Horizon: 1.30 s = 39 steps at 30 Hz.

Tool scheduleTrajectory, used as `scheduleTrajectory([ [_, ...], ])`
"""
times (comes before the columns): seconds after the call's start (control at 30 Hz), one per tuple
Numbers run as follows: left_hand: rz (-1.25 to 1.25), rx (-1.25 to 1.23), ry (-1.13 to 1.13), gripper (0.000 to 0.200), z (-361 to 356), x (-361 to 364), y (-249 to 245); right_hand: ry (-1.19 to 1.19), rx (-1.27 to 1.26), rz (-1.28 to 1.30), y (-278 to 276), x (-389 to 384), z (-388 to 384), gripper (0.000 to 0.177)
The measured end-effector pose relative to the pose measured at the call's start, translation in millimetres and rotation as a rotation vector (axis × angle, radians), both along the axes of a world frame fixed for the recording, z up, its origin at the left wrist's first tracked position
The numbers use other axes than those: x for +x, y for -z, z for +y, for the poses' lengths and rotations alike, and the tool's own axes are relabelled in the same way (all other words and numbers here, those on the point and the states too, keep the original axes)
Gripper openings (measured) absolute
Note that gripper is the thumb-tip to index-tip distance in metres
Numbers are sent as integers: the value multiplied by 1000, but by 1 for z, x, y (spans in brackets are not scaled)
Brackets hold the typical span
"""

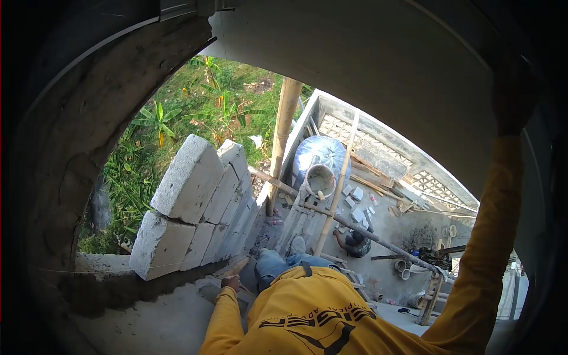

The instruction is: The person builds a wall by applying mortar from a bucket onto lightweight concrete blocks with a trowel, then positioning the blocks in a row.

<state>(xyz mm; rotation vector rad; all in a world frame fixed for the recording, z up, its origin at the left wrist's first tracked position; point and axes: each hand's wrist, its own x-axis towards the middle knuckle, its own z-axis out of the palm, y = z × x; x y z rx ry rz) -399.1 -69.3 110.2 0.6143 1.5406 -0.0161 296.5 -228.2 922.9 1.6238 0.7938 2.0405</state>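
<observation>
My left hand [231,283] is low at the left of my body, its fingers closed around a wooden-handled tool [238,265]. A flat grey piece lies beside this hand; I cannot make out whether it belongs to the tool. My right hand [516,97] is raised high at the right edge, by a smooth overhead surface [378,53]. Deep shadow hides its fingers. Ahead of my left hand stands a wall of pale blocks [183,183], its end stepped and its joints visible.
Below, a bucket [320,181] stands near bamboo poles [284,118]. A co-worker [356,242] crouches on the lower floor near broken block pieces [357,215]. A thin string [112,271] crosses before the block wall. Plants grow beyond it.
</observation>
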Motion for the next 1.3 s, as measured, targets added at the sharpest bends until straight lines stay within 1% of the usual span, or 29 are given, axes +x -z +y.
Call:
scheduleTrajectory([
  [0.03,28,24,58,21,-5,9,-14,-24,-19,-22,1,6,-1,30],
  [0.1,-84,-53,42,19,1,-1,5,-44,-8,-34,5,6,0,33],
  [0.17,-38,-34,19,27,-1,8,-23,-38,48,-14,8,-16,16,36],
  [0.23,-8,-37,36,31,-1,12,-33,-23,100,9,9,-40,35,41],
  [0.27,-31,-59,41,32,1,9,-27,-14,127,20,10,-46,40,44],
  [0.3,-55,-80,45,32,3,7,-24,-55,133,0,13,-44,40,48],
  [0.37,-1,-17,128,30,3,11,-34,-139,143,-39,18,-41,38,58],
  [0.4,-4,-24,122,29,5,13,-38,-69,138,-60,20,-50,44,58],
  [0.43,-11,-29,115,28,6,14,-43,-75,131,-65,21,-56,49,58],
  [0.53,-19,-61,98,27,12,10,-36,-133,135,-35,31,-67,50,57],
  [0.63,78,41,140,28,11,22,-61,-177,138,-10,39,-75,48,56],
  [0.67,18,-6,168,29,18,10,-42,-187,136,1,42,-77,47,55],
  [0.73,-241,-202,111,29,41,-20,2,-219,142,23,47,-82,48,55],
  [0.77,-371,-301,78,29,45,-21,-5,-219,131,26,47,-81,47,54],
  [0.8,-79,-122,124,29,34,-10,-7,-228,133,34,47,-81,47,54],
  [0.9,-118,-99,178,29,40,-11,-11,-261,125,50,55,-88,46,53],
  [0.93,-67,-51,174,17,37,1,-31,-273,129,57,56,-88,47,53],
  [0.97,-14,0,161,13,29,15,-50,-269,133,67,54,-85,45,52],
  [1.0,41,54,144,21,24,23,-65,-290,139,71,56,-86,46,52],
  [1.13,-11,56,198,16,23,22,-71,-339,142,94,58,-86,45,51],
  [1.23,116,87,183,21,19,29,-77,-369,154,99,60,-87,47,50],
  [1.3,111,93,190,22,19,27,-75,-370,153,99,60,-87,46,49],
])
